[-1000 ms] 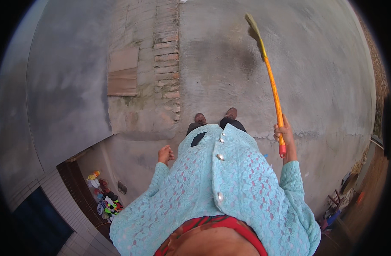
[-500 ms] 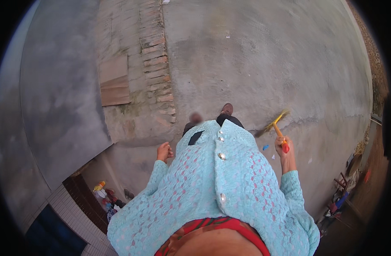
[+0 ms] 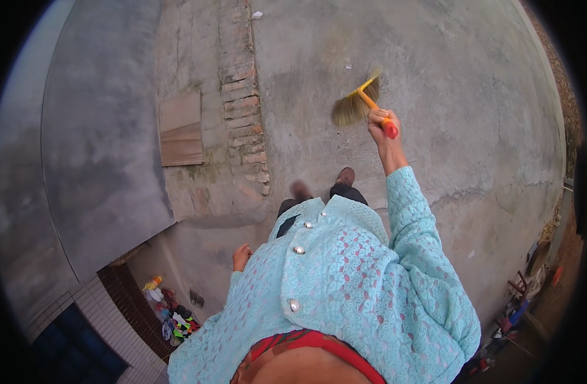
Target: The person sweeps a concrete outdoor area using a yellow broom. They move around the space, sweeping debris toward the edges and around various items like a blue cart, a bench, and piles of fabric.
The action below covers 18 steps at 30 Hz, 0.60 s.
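My right hand (image 3: 384, 125) grips the orange handle, with its red end, of a broom (image 3: 352, 109). The broom has a yellow head and a fan of straw-coloured bristles, which lies against the grey concrete ahead of my feet. My right arm is stretched forward, away from my body. By my left side hangs my left hand (image 3: 241, 257), its fingers loosely curled in and nothing visible in them. The light blue knitted cardigan partly hides that hand. A small pale scrap (image 3: 348, 66) is on the ground just beyond the broom.
A row of worn bricks (image 3: 243, 121) runs along the ground left of the broom, beside a brown board (image 3: 181, 144). My shoes (image 3: 346, 176) are on the concrete. Colourful cloth items (image 3: 178, 323) lie at lower left. Clutter (image 3: 514, 313) lines the right edge.
My right hand has swung the broom forward and to the left, from beside my right hip to ahead of my feet. My left hand has drawn slightly back beside the cardigan.
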Motion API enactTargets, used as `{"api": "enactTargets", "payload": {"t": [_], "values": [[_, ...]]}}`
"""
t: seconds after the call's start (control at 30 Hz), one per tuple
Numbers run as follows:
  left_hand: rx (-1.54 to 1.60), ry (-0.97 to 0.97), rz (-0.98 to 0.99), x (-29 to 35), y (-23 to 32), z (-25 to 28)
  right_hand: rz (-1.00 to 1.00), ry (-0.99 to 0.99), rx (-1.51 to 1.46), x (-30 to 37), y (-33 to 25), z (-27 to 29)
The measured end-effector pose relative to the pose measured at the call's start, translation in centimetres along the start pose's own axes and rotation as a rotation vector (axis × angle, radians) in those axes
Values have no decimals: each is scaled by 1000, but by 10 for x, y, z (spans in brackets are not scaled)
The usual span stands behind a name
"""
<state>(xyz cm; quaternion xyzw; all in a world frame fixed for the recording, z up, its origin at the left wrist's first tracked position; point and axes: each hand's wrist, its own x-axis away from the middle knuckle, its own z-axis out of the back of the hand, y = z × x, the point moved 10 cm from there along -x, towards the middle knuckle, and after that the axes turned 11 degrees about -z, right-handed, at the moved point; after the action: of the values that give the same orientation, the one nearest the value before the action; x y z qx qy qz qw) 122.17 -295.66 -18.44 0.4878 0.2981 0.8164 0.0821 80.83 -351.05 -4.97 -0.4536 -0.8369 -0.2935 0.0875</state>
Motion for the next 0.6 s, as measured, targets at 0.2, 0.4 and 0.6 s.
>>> {"api": "enactTargets", "payload": {"t": [0.2, 0.4, 0.6], "values": [[-14, -79, -7, -6, 53, -41, 35, -17, 93, 127, -25, -7], [-5, -187, -7, -2, 159, -93, 262, 226, 284, 265, -21, 5], [-1, -247, 26, -15, 175, -124, 393, 530, 321, 326, -62, 49]]}}
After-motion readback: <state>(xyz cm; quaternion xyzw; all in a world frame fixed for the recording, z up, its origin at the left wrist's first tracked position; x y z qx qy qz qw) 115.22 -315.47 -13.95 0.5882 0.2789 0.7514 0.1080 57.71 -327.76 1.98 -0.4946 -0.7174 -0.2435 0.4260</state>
